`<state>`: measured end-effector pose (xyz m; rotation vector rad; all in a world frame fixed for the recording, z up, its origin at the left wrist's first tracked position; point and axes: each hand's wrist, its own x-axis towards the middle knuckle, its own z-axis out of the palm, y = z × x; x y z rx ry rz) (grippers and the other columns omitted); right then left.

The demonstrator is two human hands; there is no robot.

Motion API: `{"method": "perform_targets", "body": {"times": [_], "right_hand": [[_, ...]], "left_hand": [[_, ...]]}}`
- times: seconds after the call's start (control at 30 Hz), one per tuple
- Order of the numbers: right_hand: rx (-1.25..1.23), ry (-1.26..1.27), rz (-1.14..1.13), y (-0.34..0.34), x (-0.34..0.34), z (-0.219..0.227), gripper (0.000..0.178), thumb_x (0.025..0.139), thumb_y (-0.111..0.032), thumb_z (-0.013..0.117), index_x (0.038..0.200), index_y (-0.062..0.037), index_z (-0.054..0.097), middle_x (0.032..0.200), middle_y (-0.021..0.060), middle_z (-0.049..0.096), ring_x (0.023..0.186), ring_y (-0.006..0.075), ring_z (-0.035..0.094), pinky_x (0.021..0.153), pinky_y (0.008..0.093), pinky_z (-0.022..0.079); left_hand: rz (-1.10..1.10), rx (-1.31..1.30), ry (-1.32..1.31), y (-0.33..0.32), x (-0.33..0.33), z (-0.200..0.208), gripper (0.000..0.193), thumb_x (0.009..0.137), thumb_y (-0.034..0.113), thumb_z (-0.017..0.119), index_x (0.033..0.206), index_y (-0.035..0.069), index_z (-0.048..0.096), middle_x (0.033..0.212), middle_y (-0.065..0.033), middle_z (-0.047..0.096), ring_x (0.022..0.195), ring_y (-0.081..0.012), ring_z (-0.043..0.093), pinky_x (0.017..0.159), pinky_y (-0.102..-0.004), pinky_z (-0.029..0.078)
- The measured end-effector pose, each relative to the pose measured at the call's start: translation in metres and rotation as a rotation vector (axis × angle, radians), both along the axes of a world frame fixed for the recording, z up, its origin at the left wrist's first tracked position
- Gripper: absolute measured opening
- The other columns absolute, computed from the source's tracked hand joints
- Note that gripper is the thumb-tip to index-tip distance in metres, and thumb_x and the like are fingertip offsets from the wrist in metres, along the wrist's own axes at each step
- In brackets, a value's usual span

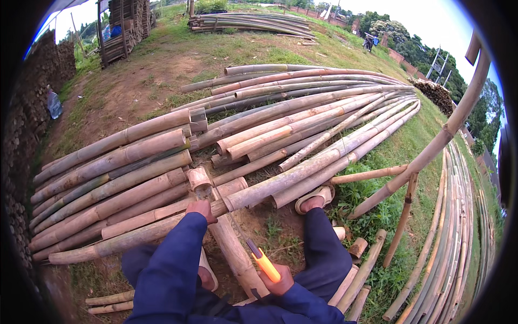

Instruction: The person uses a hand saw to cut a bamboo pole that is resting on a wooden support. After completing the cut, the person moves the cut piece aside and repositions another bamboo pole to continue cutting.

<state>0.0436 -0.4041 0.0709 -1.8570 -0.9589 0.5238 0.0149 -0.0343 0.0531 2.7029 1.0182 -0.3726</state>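
My right hand grips a handsaw by its yellow-orange handle. The thin saw blade points away from me and crosses a long bamboo pole. Just left of the blade, my left hand is closed over the pole's left stretch. A break or cut line shows at the blade; whether the pole is fully severed I cannot tell. Under it, a thick bamboo piece runs toward me between my legs.
Cut bamboo lengths are piled at left, longer poles beyond. A slanted bamboo frame stands at right beside more long poles. Short offcuts lie near my right leg. My sandalled foot is close to the poles.
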Motion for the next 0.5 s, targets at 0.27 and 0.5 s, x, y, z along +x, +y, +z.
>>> {"method": "perform_targets", "body": {"times": [0.27, 0.5], "right_hand": [[-0.05, 0.099, -0.033, 0.068, 0.012, -0.007, 0.022, 0.09, -0.021, 0.079, 0.095, 0.0, 0.073, 0.076, 0.0183, 0.069, 0.068, 0.0305, 0.07, 0.065, 0.0408, 0.053], [-0.08, 0.064, -0.019, -0.051, -0.023, 0.035, 0.033, 0.089, -0.019, 0.079, 0.119, -0.0058, 0.076, 0.087, 0.0198, 0.075, 0.083, 0.036, 0.077, 0.074, 0.0401, 0.06]], "left_hand": [[-0.026, 0.047, 0.036, 0.007, -0.014, 0.004, 0.059, 0.07, 0.046, 0.084, 0.11, 0.003, 0.076, 0.106, -0.0235, 0.077, 0.1, -0.0383, 0.076, 0.09, -0.0449, 0.061], [0.018, 0.024, -0.017, 0.004, -0.007, -0.007, 0.059, 0.07, 0.045, 0.084, 0.109, 0.001, 0.076, 0.106, -0.0237, 0.077, 0.101, -0.0372, 0.076, 0.091, -0.0451, 0.061]]}}
